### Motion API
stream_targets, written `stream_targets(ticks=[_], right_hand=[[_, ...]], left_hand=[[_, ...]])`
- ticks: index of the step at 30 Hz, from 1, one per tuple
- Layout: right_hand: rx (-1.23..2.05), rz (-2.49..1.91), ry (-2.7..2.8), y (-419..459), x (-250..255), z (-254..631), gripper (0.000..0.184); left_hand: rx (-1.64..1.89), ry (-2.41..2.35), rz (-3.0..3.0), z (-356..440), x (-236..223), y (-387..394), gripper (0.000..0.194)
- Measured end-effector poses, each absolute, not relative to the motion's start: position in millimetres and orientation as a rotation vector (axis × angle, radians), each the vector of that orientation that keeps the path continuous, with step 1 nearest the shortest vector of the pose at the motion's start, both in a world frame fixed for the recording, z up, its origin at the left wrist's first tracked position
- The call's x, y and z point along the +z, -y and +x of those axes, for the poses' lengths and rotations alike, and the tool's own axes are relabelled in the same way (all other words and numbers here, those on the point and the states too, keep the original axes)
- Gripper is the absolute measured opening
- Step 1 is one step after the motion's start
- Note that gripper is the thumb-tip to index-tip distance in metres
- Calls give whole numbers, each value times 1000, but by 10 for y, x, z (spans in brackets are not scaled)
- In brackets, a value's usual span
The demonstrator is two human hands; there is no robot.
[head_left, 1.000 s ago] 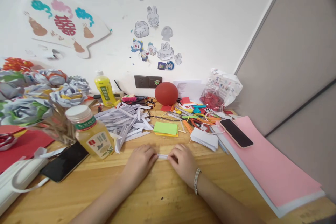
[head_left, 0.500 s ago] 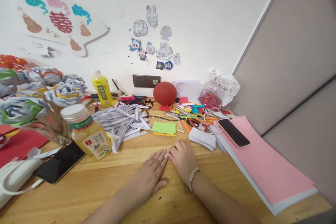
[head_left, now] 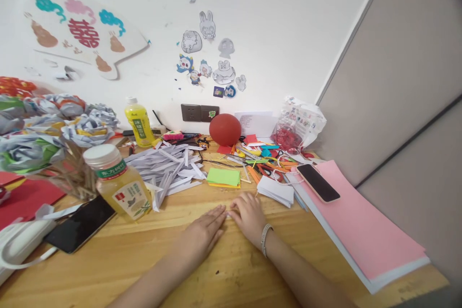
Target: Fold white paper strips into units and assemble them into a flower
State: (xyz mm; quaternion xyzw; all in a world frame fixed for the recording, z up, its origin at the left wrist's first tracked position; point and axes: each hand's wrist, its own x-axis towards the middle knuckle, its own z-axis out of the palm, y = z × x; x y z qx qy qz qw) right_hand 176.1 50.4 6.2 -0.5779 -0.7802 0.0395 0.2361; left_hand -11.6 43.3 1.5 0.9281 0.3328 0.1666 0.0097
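A small piece of white paper (head_left: 228,215) lies on the wooden table between my hands, mostly hidden by fingers. My left hand (head_left: 200,233) rests flat, fingers stretched out together, their tips at the paper's left side. On the other side, my right hand (head_left: 249,219) has its fingers curled and pinched at the paper; a silvery bracelet is on that wrist. Just beyond the hands sit a stack of green and yellow paper slips (head_left: 224,177) and a stack of white paper slips (head_left: 276,191).
Folded white paper strips (head_left: 169,166) are heaped behind my left hand, beside a juice bottle (head_left: 121,187) and a black phone (head_left: 81,225). A red balloon (head_left: 224,129) stands at the back. Pink sheets (head_left: 364,221) carry another phone (head_left: 317,183) on the right.
My left hand's fingers have drawn closer together and its thumb has tucked in. My right hand stays at the paper. The whole view has shifted slightly.
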Motion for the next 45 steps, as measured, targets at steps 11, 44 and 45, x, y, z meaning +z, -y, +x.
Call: stream_targets(ticks=[11, 44, 45], right_hand=[[-53, -1278, 2474, -430, 147, 1705, 16], [1196, -1098, 2009, -367, 232, 1906, 17], [1196, -1095, 2010, -367, 235, 1912, 17]], left_hand=[[695, -1232, 2847, -164, 255, -423, 25], [415, -1133, 2265, -360, 482, -465, 30], [406, -1132, 2248, -357, 487, -462, 31]])
